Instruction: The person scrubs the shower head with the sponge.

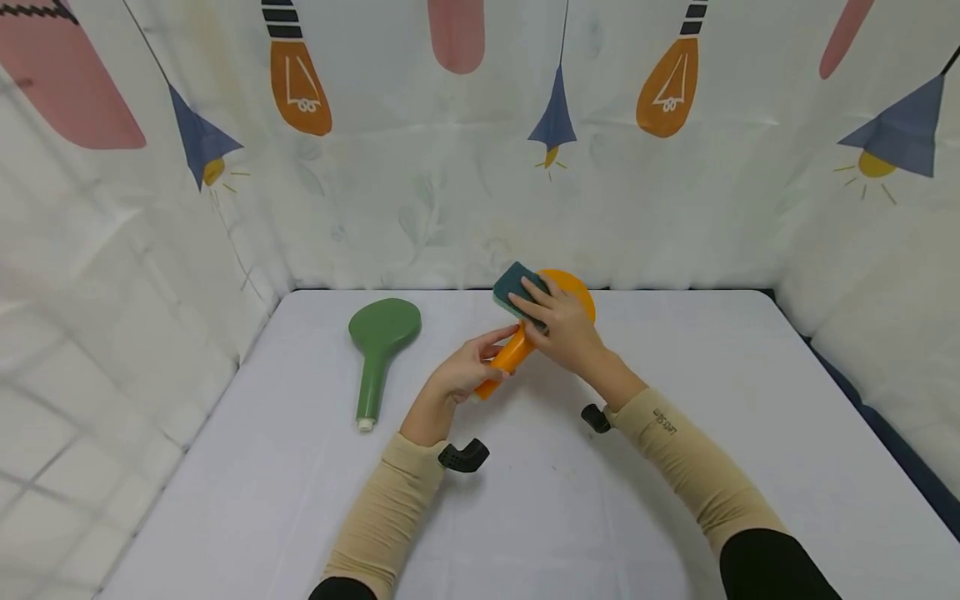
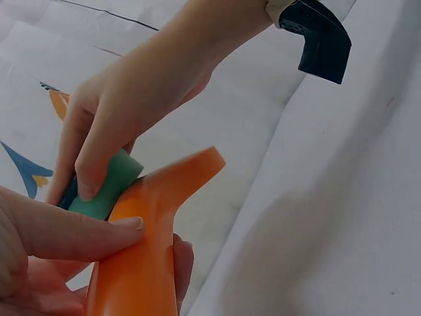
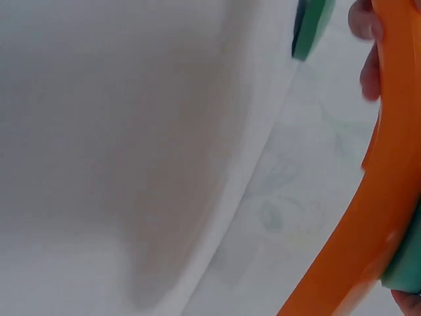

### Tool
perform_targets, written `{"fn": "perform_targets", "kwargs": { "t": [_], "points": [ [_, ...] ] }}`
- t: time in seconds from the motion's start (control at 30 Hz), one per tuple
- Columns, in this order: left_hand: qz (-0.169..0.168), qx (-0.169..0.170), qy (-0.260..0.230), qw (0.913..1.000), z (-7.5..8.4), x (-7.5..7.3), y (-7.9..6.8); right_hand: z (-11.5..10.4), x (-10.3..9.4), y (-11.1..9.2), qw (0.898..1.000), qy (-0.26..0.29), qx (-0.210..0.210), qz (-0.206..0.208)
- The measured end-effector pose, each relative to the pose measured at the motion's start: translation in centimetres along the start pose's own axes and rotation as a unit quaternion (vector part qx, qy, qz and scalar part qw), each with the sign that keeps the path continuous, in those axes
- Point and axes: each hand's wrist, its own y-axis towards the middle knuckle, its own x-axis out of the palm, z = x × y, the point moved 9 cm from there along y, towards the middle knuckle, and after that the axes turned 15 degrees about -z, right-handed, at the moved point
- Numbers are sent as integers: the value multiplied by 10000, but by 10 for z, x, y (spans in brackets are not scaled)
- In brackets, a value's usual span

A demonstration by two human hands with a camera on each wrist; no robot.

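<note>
My left hand grips the handle of an orange handheld shower head, held tilted above the table with its round head to the upper right. In the left wrist view, the thumb lies along the orange handle. With my right hand I hold a sponge, dark green on one face and light green on the other, against the shower head near its neck. The sponge shows partly behind the orange body in the right wrist view. A green handheld shower head lies on the table to the left.
The white-covered table stretches around both arms. Behind it hangs a pale curtain printed with bulbs and lamps. Black wrist cameras stick out from both sleeves. A dark strip runs beyond the table's right edge.
</note>
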Motion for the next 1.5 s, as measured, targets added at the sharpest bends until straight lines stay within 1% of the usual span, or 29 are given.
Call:
{"fn": "perform_targets", "kwargs": {
  "t": [0.1,0.2,0.27,0.37,0.47,0.53,0.63,0.73,0.83,0.93,1.03,1.1,1.2,1.3,1.4,1.5],
  "points": [
    [-31,8,15,10000,0,2,0,-11,3,7,9995,-199,-220,-134],
    [-28,38,-7,10000,-1,2,1,-8,2,12,9997,-51,-157,-195],
    [-28,66,-33,10000,-1,2,1,1,-1,14,9997,139,24,-186],
    [-19,48,-36,10000,-1,2,1,21,-5,12,9977,437,502,-151],
    [11,-28,-67,10000,-2,2,-1,42,-8,4,9919,717,1042,-131],
    [43,-83,-76,9999,-3,1,-2,55,-8,-4,9869,924,1321,-73],
    [68,-89,-101,9999,-3,-1,-5,69,-8,-16,9796,1241,1581,55],
    [122,-22,-153,9998,-2,-5,-7,75,-7,-25,9755,1442,1660,130],
    [248,51,-239,9994,0,-11,-10,72,-4,-30,9771,1515,1487,154],
    [415,79,-322,9986,0,-18,-14,60,-1,-32,9837,1412,1092,238],
    [544,112,-458,9974,0,-23,-16,44,1,-31,9908,1158,550,425],
    [593,152,-558,9966,-1,-25,-18,30,2,-30,9935,967,103,589],
    [637,246,-642,9956,0,-28,-19,7,3,-28,9936,652,-581,715],
    [652,347,-693,9949,3,-30,-21,-12,4,-27,9911,354,-1079,694],
    [637,443,-765,9940,6,-31,-21,-17,3,-26,9882,203,-1338,720],
    [624,490,-794,9937,9,-31,-22,-9,-3,-26,9867,280,-1322,904]
  ]
}}
